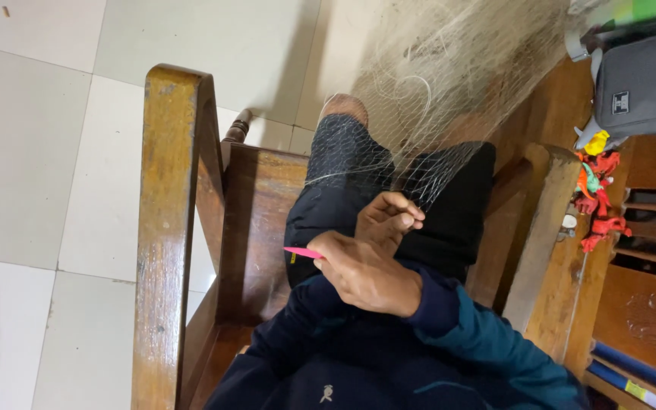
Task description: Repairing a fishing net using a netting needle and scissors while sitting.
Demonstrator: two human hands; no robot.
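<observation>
Wooden chair (167,228), armrest at left. Pink netting needle (302,252): tip juts left from the right hand (362,273), fingers clenched around it. Left hand (389,220) just above, fingers pinching fine white net (434,91), which drapes over the lap. Grey bag (643,87) far right.

— Inspector: Position of hands?
— Observer: Right hand (362,273), in a dark blue and teal sleeve, crosses the lap, fingers curled closed. Left hand (389,220) sits just beyond, touching it, fingers pinched together.
</observation>
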